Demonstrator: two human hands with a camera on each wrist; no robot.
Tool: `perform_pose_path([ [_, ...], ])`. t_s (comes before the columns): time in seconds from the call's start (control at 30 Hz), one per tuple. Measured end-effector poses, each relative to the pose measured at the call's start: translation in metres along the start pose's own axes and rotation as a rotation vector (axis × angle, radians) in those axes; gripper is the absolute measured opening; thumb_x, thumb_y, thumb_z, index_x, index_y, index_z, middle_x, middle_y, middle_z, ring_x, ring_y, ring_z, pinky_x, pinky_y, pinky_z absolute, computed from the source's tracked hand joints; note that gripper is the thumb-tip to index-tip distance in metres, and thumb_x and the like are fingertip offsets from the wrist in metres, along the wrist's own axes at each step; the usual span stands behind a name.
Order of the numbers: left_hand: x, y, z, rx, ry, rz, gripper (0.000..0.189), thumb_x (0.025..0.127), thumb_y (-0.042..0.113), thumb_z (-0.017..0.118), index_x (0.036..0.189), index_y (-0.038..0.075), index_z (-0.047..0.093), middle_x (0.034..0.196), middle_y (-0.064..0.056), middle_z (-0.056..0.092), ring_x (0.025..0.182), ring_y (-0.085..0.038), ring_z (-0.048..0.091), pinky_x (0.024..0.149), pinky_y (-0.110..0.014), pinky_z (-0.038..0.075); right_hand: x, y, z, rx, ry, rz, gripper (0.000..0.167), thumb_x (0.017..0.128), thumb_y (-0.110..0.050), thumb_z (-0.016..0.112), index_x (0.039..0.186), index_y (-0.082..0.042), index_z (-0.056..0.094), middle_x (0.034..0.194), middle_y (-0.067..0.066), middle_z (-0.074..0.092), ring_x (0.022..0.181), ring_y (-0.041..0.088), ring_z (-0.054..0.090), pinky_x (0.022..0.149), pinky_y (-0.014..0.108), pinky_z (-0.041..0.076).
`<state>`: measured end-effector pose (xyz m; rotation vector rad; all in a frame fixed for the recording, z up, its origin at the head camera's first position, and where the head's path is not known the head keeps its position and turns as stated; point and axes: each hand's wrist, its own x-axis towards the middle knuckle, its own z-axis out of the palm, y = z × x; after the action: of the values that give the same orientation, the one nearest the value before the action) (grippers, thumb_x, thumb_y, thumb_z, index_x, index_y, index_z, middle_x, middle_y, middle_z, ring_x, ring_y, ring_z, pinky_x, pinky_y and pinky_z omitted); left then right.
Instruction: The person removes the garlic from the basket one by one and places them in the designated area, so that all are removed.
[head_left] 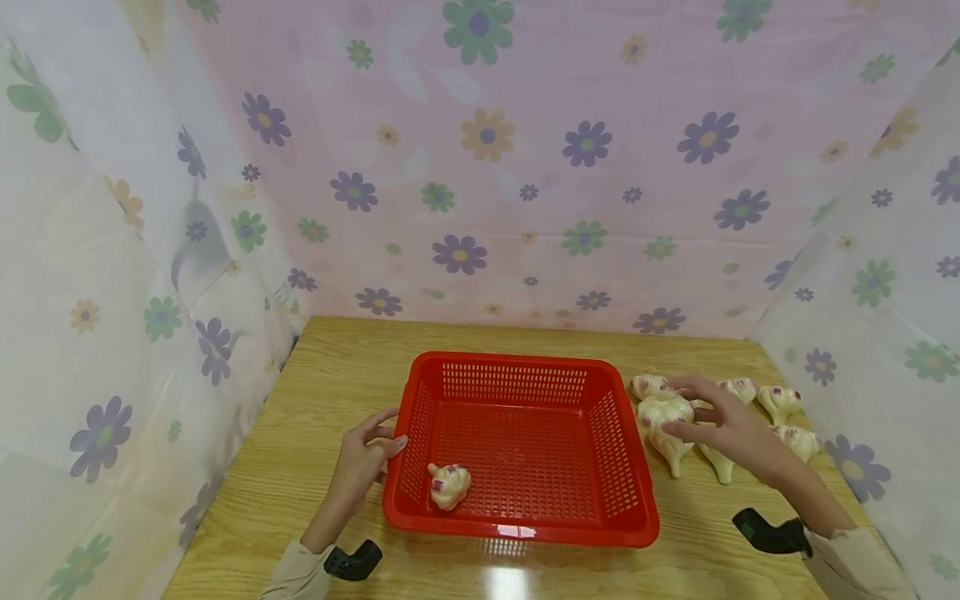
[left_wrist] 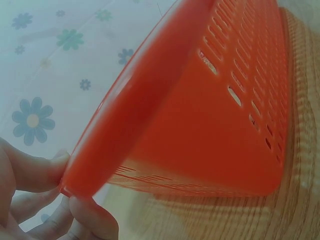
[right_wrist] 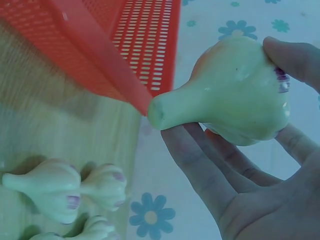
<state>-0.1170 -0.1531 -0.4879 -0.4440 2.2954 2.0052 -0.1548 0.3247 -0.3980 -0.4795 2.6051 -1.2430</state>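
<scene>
My left hand (head_left: 363,458) grips the left rim of a red plastic basket (head_left: 517,535), its thumb over the edge. The left wrist view shows thumb and fingers pinching that rim (left_wrist: 125,115) at a corner. One garlic bulb (head_left: 450,487) lies inside, near the basket's front left corner. My right hand (head_left: 723,429) holds another garlic bulb (right_wrist: 240,90) just right of the basket, between thumb and fingers. This bulb is cream with purple patches, and its stem points toward the basket rim in the right wrist view.
Several more garlic bulbs lie on the wooden table (head_left: 352,358) to the right, among them one garlic bulb (head_left: 780,402) at the far right and one (head_left: 717,462) below my right hand. A flowered cloth (head_left: 525,208) hangs behind the table and along both sides.
</scene>
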Motion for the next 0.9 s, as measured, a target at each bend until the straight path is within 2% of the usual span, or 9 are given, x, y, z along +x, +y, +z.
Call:
perform_pose_path([
  [0.2, 0.0, 0.0, 0.0, -0.002, -0.003, 0.006, 0.046, 0.086, 0.005, 0.064, 0.13, 0.016, 0.057, 0.099, -0.015, 0.059, 0.062, -0.024, 0.06, 0.044, -0.032, 0.05, -0.011, 0.016, 0.004, 0.092, 0.025, 0.077, 0.058, 0.093, -0.023, 0.061, 0.14, -0.002, 0.034, 0.139, 0.031, 0.029, 0.113, 0.052, 0.048, 0.072, 0.04, 0.054],
  [0.27, 0.0, 0.0, -0.001, -0.005, -0.004, 0.007, 0.046, 0.086, 0.005, 0.064, 0.13, 0.015, 0.057, 0.099, -0.015, 0.059, 0.061, -0.024, 0.06, 0.044, -0.032, 0.05, -0.014, 0.021, 0.007, 0.131, 0.029, 0.105, 0.058, 0.093, -0.022, 0.06, 0.14, -0.001, 0.033, 0.14, 0.033, 0.027, 0.111, 0.048, 0.052, 0.071, 0.038, 0.054],
  [0.4, 0.0, 0.0, -0.001, -0.005, -0.001, 0.01, 0.046, 0.086, 0.005, 0.064, 0.13, 0.015, 0.057, 0.099, -0.015, 0.059, 0.061, -0.024, 0.06, 0.043, -0.031, 0.05, -0.02, 0.031, 0.011, 0.193, 0.022, 0.155, 0.057, 0.094, -0.022, 0.059, 0.139, 0.0, 0.032, 0.141, 0.034, 0.024, 0.106, 0.037, 0.058, 0.072, 0.038, 0.054],
  [0.5, 0.0, 0.0, -0.001, 0.001, 0.004, 0.008, 0.046, 0.086, 0.005, 0.064, 0.13, 0.016, 0.057, 0.099, -0.015, 0.059, 0.061, -0.023, 0.059, 0.043, -0.031, 0.049, -0.024, 0.038, 0.014, 0.222, 0.016, 0.199, 0.059, 0.094, -0.023, 0.059, 0.14, 0.001, 0.031, 0.141, 0.033, 0.024, 0.108, 0.039, 0.056, 0.074, 0.04, 0.054],
  [0.67, 0.001, -0.001, -0.001, 0.004, 0.009, -0.006, 0.047, 0.085, 0.005, 0.064, 0.13, 0.016, 0.057, 0.1, -0.015, 0.059, 0.061, -0.023, 0.059, 0.044, -0.031, 0.049, -0.029, 0.051, 0.021, 0.248, 0.023, 0.262, 0.062, 0.094, -0.024, 0.059, 0.14, 0.005, 0.028, 0.139, 0.034, 0.025, 0.114, 0.05, 0.047, 0.076, 0.045, 0.054],
  [0.9, 0.002, -0.002, 0.0, 0.004, 0.007, -0.012, 0.046, 0.086, 0.006, 0.064, 0.13, 0.017, 0.057, 0.1, -0.015, 0.059, 0.062, -0.023, 0.059, 0.044, -0.031, 0.049, -0.037, 0.076, 0.029, 0.321, 0.017, 0.368, 0.068, 0.095, -0.025, 0.057, 0.143, 0.007, 0.021, 0.139, 0.035, 0.023, 0.108, 0.037, 0.054, 0.078, 0.046, 0.054],
])
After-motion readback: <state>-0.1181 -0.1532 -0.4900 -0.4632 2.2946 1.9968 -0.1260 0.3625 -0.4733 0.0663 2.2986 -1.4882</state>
